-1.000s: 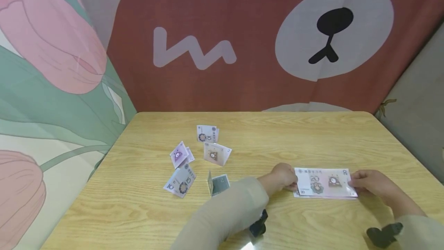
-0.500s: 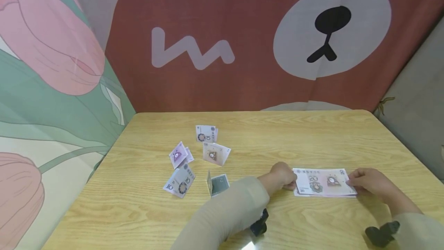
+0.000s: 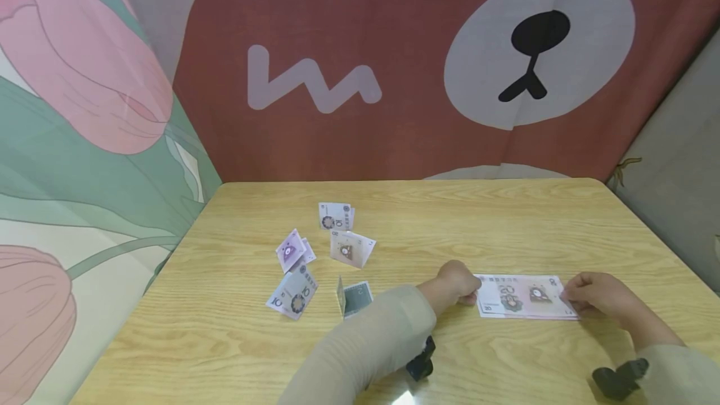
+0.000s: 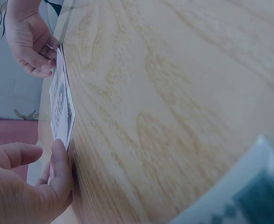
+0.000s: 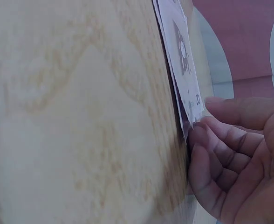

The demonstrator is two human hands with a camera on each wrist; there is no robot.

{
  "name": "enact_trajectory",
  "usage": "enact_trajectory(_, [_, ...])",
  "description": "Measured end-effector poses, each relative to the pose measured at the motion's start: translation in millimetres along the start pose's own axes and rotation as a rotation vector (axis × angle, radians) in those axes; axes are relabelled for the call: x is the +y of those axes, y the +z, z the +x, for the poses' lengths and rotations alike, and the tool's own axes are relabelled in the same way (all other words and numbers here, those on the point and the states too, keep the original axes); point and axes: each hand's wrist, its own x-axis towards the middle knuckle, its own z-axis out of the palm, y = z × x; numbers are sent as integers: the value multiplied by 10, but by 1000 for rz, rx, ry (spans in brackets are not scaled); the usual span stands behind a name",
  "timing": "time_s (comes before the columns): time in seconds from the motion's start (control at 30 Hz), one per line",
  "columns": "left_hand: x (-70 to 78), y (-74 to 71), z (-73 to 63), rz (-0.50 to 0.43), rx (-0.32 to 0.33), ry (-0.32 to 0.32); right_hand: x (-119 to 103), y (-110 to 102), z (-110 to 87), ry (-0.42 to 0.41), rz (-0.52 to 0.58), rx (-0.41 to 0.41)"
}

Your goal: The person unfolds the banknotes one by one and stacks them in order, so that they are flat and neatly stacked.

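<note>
A small stack of pale pink banknotes marked 20 (image 3: 526, 297) lies flat on the table's right side, one note over another with edges nearly lined up. My left hand (image 3: 457, 281) holds its left end; in the left wrist view, one fingertip (image 4: 58, 148) lies on the end of the notes while another finger stands apart. At the opposite end, my right hand (image 3: 602, 295) pinches the lower corner. The right wrist view shows curled fingers (image 5: 201, 135) at that corner, which bends slightly, with the layered note edges (image 5: 170, 65) beside them.
Several folded banknotes stand or lean on the left: one marked 10 (image 3: 294, 292), a purple one (image 3: 290, 252), a brownish one (image 3: 350, 249), another 10 (image 3: 335, 216) at the back and a green one (image 3: 357, 299) near the left sleeve. A printed curtain (image 3: 337, 142) hangs behind the table (image 3: 427, 224).
The top note has slid slightly toward me over the one beneath, so less of the lower note's front edge shows. Both hands stay at the stack's ends.
</note>
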Motion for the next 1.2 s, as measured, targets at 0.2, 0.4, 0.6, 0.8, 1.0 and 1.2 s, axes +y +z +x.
enact_trajectory(0.2, [46,-24,-24,-16,-19,4,1,-32,-4,-29,-38,26])
enact_trajectory(0.4, [121,-94,-59,-2,-37,26,-36,-42,-33,-81,-37,52])
enact_trajectory(0.6, [205,-156,-145,-79,-62,50,-124,-4,-63,-124,-43,62])
enact_trajectory(0.8, [265,-271,-275,-170,-103,93,-228,31,-80,-175,-30,63])
enact_trajectory(1.0, [283,-383,-342,-240,-152,119,-366,128,-69,-200,49,33])
enact_trajectory(1.2, [267,-507,-355,-265,-191,128,-529,244,-57,-249,109,17])
